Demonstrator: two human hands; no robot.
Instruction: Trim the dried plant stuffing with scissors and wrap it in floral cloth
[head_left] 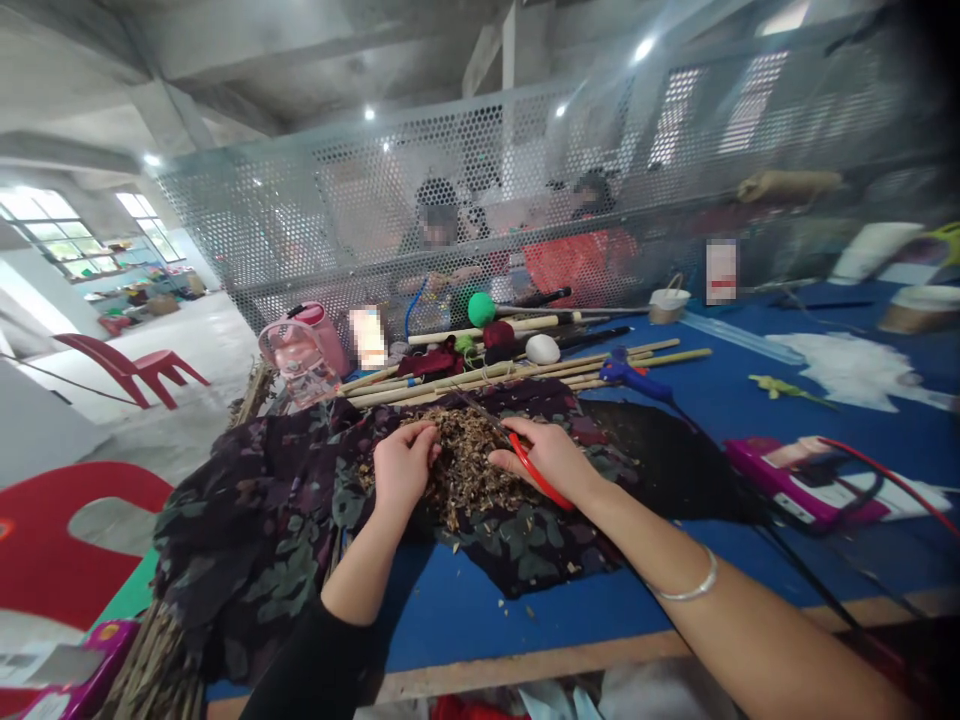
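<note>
My right hand (551,458) grips a pair of scissors with red handles (537,472), their dark blades pointing up and left above a heap of brown dried plant bits (472,462). The heap lies on a dark floral cloth (517,545) spread over the table. At the heap's left side my left hand (405,470) is closed, thumb and fingertips pinched together. Whatever those fingers hold, if anything, is too small to make out.
Behind the heap lie long wooden sticks (465,383), a green ball (481,309) and a white ball (543,349). A blue glue gun (636,377) and a purple box (780,490) are to the right. Beyond a perforated metal screen (360,200) sit two people.
</note>
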